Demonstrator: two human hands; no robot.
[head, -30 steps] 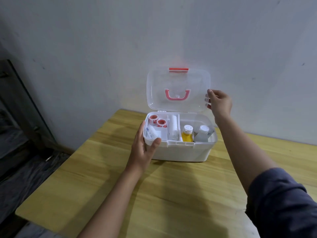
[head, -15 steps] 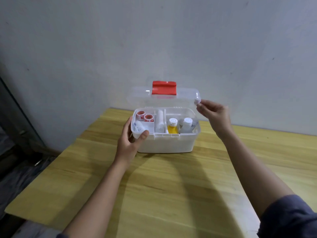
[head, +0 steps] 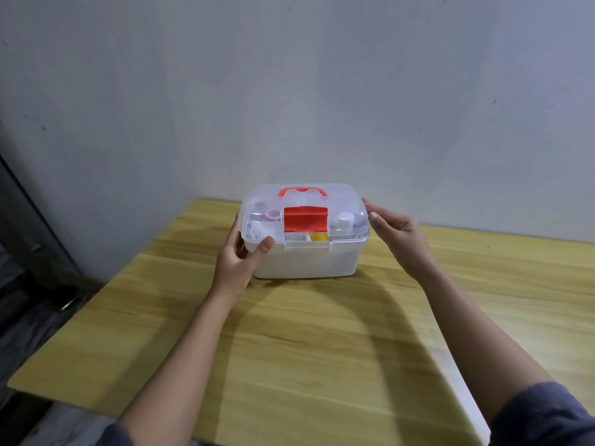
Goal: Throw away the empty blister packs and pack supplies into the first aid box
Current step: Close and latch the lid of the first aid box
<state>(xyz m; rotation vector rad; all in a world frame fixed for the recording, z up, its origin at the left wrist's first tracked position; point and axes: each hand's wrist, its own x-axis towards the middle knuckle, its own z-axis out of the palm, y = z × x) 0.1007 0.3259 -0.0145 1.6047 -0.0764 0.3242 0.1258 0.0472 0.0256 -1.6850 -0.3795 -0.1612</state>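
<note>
The white first aid box (head: 306, 262) stands on the wooden table (head: 306, 349) near the wall. Its clear lid (head: 341, 201) lies down over the box, with a red handle on top and the red latch (head: 306, 218) sticking up at the front. Through the lid I make out tape rolls, small bottles and a yellow bottle. My left hand (head: 238, 262) grips the box's left front corner, thumb on the rim. My right hand (head: 399, 239) holds the lid's right edge with its fingertips. No blister packs are in view.
A plain grey wall rises just behind the table. The table's left edge drops to a dark floor, and a dark panel (head: 29, 220) leans at the far left.
My right hand swung the lid from upright down onto the box. The left hand stayed on the box's left corner. The view shifted a little.
</note>
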